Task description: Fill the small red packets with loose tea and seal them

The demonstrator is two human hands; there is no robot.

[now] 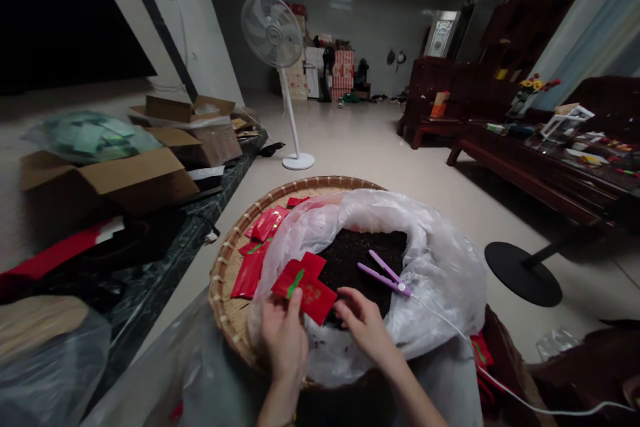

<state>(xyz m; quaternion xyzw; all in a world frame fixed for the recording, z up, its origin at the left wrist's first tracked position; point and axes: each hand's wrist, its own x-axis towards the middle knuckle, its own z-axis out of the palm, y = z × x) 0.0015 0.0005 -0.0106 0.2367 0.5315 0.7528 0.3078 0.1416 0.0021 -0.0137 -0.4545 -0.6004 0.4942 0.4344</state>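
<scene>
Several flat red packets (313, 290), overlapping and fanned, are in my left hand (286, 333), with its thumb pressed on top near a green mark. My right hand (364, 321) is at their right edge, fingers loosely bent and a little apart; whether the fingertips touch the packet is hard to tell. Below both hands, a clear plastic bag (445, 273) with its rim rolled down holds dark loose material (345, 250). On that material rests a purple hand-held sealer or iron (387, 277), its two arms apart. More red packets (253, 267) lie left of the bag on a round woven tray (224, 267).
A white cord (450, 323) runs from the purple tool to the lower right. Open cardboard boxes (135, 177) stand on a dark ledge at left. Ahead is a white standing fan (295, 93). A wooden table (520, 160) and a black round base (523, 273) are at right.
</scene>
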